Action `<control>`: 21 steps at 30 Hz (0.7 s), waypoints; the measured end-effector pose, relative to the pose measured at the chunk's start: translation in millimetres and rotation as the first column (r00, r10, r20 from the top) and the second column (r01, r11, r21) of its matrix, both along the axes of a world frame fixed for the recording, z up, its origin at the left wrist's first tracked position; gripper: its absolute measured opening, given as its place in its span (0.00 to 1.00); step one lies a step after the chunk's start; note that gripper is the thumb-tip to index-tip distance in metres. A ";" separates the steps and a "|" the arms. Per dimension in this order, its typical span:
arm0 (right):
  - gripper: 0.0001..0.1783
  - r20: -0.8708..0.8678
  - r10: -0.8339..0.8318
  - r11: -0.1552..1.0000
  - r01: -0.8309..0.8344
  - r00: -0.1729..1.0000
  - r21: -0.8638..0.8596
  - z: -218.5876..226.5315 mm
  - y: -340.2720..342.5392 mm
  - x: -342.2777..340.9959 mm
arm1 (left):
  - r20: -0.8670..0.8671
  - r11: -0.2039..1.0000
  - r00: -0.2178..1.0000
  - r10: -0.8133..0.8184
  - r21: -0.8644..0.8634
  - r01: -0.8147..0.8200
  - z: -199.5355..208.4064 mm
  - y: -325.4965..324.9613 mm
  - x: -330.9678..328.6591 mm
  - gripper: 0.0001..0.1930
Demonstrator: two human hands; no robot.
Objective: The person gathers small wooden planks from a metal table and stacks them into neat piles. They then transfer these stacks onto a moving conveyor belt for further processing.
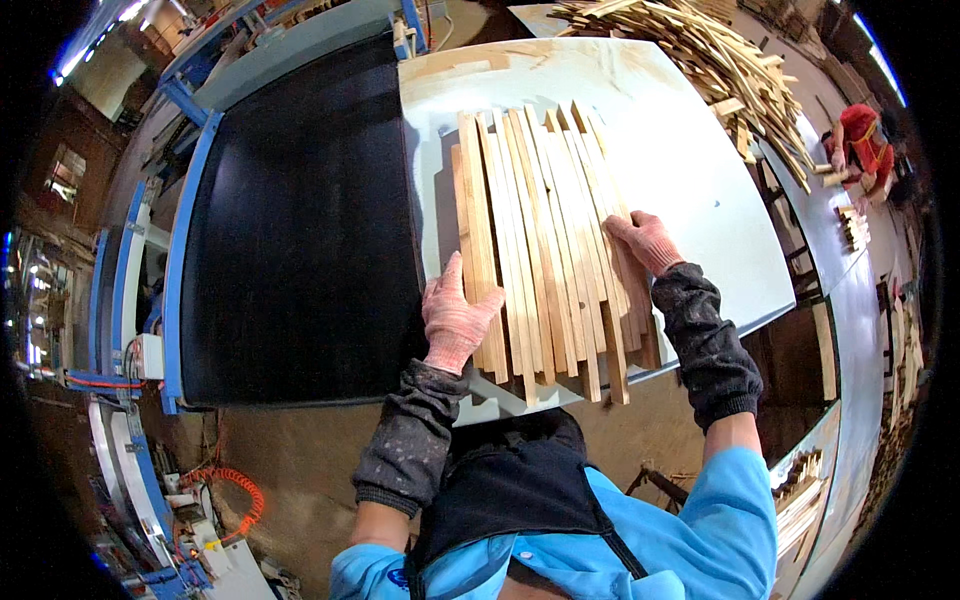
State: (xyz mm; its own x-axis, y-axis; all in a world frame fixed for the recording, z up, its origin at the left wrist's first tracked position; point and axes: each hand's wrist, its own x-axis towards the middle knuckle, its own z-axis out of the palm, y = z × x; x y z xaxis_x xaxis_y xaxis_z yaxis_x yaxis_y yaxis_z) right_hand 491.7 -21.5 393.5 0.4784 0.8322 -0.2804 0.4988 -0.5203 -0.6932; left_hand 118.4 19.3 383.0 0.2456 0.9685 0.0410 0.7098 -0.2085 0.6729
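Observation:
Several pale wooden strips lie side by side in a loose stack on a white board. Their near ends are uneven, and some jut past the board's near edge. On the stack's left side rests my left hand in a pinkish work glove, thumb and forefinger spread, thumb over the outer strips. My right hand, gloved alike, touches the stack's right side with its fingertips, its fingers extended. Neither hand closes around a strip; the stack lies between them.
A black belt surface in a blue frame adjoins the board on the left. A heap of loose strips lies beyond it. At the far right a person in red works by a long grey table. An orange coiled hose hangs lower left.

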 end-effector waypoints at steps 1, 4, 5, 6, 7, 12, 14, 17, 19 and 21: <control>0.41 -0.013 -0.006 1.000 0.006 1.000 0.013 -1.4 0.4 -2.0 | -0.003 1.000 1.000 -0.007 0.019 0.007 -1.6 -0.1 -2.1 0.50; 0.41 -0.042 -0.036 0.999 0.037 0.999 0.029 -5.9 0.7 -1.3 | 0.024 0.997 1.000 -0.011 0.072 0.010 -10.5 -0.6 -3.6 0.49; 0.41 -0.062 -0.037 0.999 0.038 0.997 0.024 -0.8 1.2 -6.2 | -0.012 1.000 1.000 -0.003 0.026 0.003 -9.5 -1.5 -4.6 0.50; 0.41 -0.083 -0.037 0.999 0.039 0.996 0.018 6.6 1.4 -11.1 | -0.043 0.998 0.999 0.004 0.056 -0.002 -8.7 -2.7 -3.5 0.49; 0.41 -0.105 -0.037 0.999 0.039 0.994 0.012 11.1 3.0 -15.4 | -0.074 0.996 0.997 0.012 0.085 -0.006 -7.7 -3.5 -1.8 0.49; 0.39 0.084 -0.084 0.996 0.083 0.993 0.014 -4.1 7.6 -13.6 | -0.174 0.997 0.982 -0.074 0.015 0.078 2.2 -5.7 -1.5 0.54; 0.40 0.134 -0.043 0.998 0.048 0.990 -0.030 1.8 9.4 -24.4 | -0.193 0.995 0.977 -0.096 -0.021 0.094 3.8 -3.2 -2.7 0.55; 0.39 0.092 -0.008 1.000 0.009 0.996 -0.018 -10.1 8.3 -25.3 | -0.203 0.999 0.979 -0.031 -0.045 0.022 9.7 -5.3 -7.9 0.55; 0.37 0.034 0.032 0.999 -0.031 0.999 -0.021 -17.1 7.6 -21.8 | -0.204 0.996 0.978 -0.036 -0.088 0.019 15.2 -3.0 -9.7 0.55; 0.36 -0.023 0.058 0.998 -0.058 0.998 0.016 -20.1 9.9 -22.5 | -0.249 0.993 0.968 -0.014 -0.116 -0.015 27.4 -4.1 -6.5 0.55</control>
